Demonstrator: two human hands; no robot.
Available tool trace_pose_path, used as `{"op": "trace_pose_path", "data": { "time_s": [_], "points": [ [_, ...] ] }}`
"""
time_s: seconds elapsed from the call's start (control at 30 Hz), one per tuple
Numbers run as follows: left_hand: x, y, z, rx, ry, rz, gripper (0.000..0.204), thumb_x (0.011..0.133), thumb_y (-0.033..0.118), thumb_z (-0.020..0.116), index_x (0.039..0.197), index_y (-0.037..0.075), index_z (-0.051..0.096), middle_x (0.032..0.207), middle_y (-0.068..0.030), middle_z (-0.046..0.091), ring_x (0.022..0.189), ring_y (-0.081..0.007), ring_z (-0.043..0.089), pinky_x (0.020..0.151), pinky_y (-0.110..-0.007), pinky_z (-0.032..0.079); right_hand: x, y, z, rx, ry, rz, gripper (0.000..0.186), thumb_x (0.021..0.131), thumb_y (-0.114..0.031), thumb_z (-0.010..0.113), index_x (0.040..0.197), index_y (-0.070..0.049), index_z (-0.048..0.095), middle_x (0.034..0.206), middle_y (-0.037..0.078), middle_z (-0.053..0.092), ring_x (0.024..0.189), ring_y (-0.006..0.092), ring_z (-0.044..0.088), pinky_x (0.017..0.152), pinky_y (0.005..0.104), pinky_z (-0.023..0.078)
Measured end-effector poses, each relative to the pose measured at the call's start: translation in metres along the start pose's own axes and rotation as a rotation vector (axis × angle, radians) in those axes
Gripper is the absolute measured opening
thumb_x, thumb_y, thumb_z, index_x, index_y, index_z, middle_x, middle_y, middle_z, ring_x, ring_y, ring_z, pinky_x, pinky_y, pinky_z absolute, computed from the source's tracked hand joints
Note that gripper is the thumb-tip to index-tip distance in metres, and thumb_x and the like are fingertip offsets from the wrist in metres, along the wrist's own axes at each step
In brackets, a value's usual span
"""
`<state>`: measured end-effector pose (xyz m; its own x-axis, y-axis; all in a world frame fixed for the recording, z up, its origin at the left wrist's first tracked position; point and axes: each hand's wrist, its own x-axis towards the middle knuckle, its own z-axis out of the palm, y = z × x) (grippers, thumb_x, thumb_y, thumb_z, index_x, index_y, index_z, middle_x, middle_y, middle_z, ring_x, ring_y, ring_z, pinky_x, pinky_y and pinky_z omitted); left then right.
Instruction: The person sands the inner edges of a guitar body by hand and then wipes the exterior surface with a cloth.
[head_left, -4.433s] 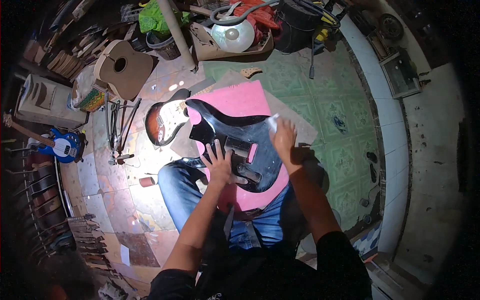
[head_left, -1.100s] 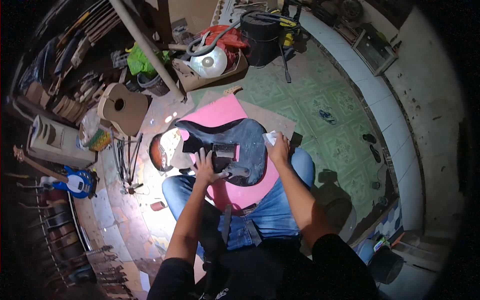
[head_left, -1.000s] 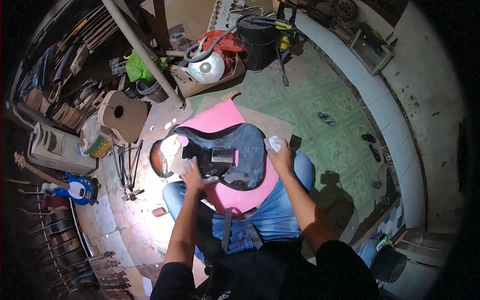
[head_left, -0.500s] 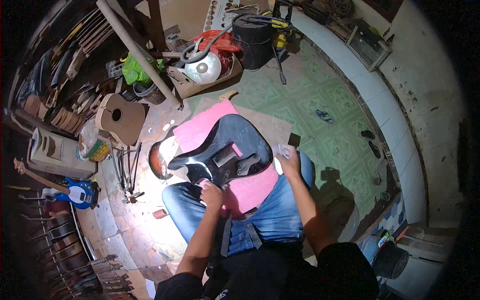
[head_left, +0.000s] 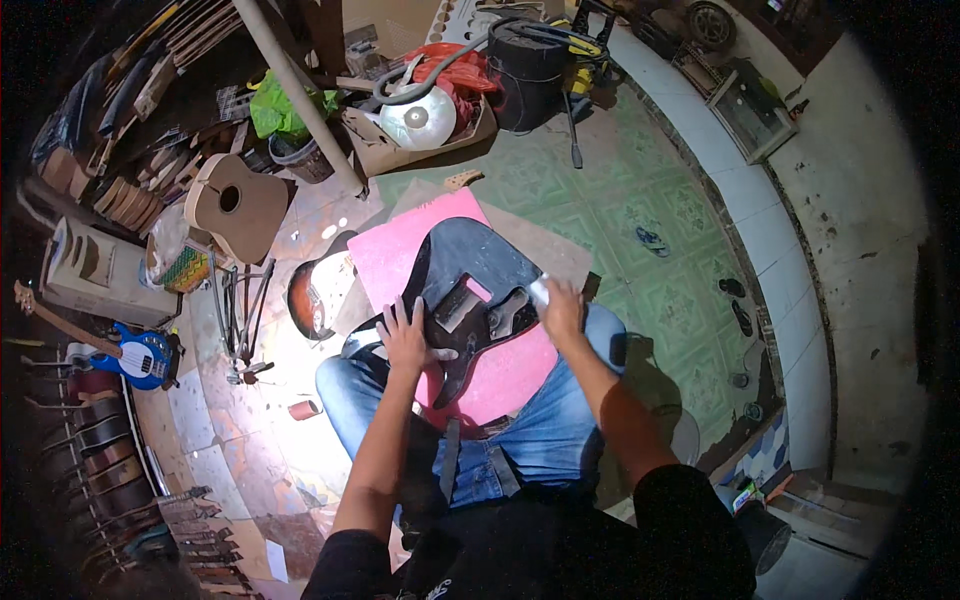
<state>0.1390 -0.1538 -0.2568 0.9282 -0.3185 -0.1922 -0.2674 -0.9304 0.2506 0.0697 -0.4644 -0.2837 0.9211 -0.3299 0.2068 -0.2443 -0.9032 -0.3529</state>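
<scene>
A black electric guitar body (head_left: 470, 280) lies on a pink sheet (head_left: 420, 250) across my lap. Its routed cavities face up. My left hand (head_left: 408, 338) presses flat on the body's near left horn, fingers spread. At the body's right edge my right hand (head_left: 560, 308) is closed on a small whitish pad (head_left: 540, 290) and holds it against the surface. My blue jeans (head_left: 540, 440) show under the pink sheet.
A sunburst guitar body (head_left: 312, 300) lies on the floor to my left. Further left are an unfinished acoustic guitar body (head_left: 235, 205), a blue bass guitar (head_left: 140, 355) and metal clamps (head_left: 240, 320). A cardboard box (head_left: 420, 125) with hoses and a black bin (head_left: 525, 75) stand ahead. Sandals (head_left: 650, 240) lie on the green tiles.
The black guitar body has been turned on my lap. My left hand has shifted to its near left horn. My right hand with the pad has stayed along the right edge.
</scene>
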Motion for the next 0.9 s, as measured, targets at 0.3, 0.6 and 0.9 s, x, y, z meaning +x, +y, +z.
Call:
{"op": "trace_pose_path", "data": {
  "time_s": [0.3,0.6,0.9],
  "points": [
    [0.019,-0.006,-0.004,-0.036,-0.274,-0.12,0.169,0.034,0.074,0.092,0.167,0.023,0.001,0.171,-0.0252,-0.001,0.155,-0.0523,0.0,0.117,-0.076,0.003,-0.005,0.001,-0.012,-0.101,-0.129,0.158,0.044,0.081,-0.017,0.075,0.123,-0.012,0.063,0.12,0.016,0.061,0.117,0.0382,0.054,0.099,0.0511,0.043],
    [0.023,-0.005,0.003,-0.012,-0.321,-0.148,0.172,0.033,0.077,0.091,0.166,0.024,-0.005,0.172,-0.0227,-0.004,0.156,-0.0504,-0.004,0.117,-0.075,0.002,-0.027,-0.005,-0.015,-0.026,-0.119,-0.081,0.047,0.078,-0.014,0.077,0.123,-0.01,0.064,0.12,0.019,0.059,0.114,0.0409,0.054,0.095,0.0533,0.043],
    [0.02,-0.009,0.002,-0.001,-0.339,-0.171,0.172,0.032,0.077,0.09,0.166,0.023,-0.004,0.171,-0.0244,-0.003,0.156,-0.051,-0.004,0.117,-0.075,0.003,-0.052,-0.04,-0.015,0.029,-0.172,-0.181,0.049,0.08,-0.015,0.076,0.127,-0.012,0.063,0.124,0.017,0.057,0.118,0.04,0.052,0.099,0.0534,0.041]
  ]
}}
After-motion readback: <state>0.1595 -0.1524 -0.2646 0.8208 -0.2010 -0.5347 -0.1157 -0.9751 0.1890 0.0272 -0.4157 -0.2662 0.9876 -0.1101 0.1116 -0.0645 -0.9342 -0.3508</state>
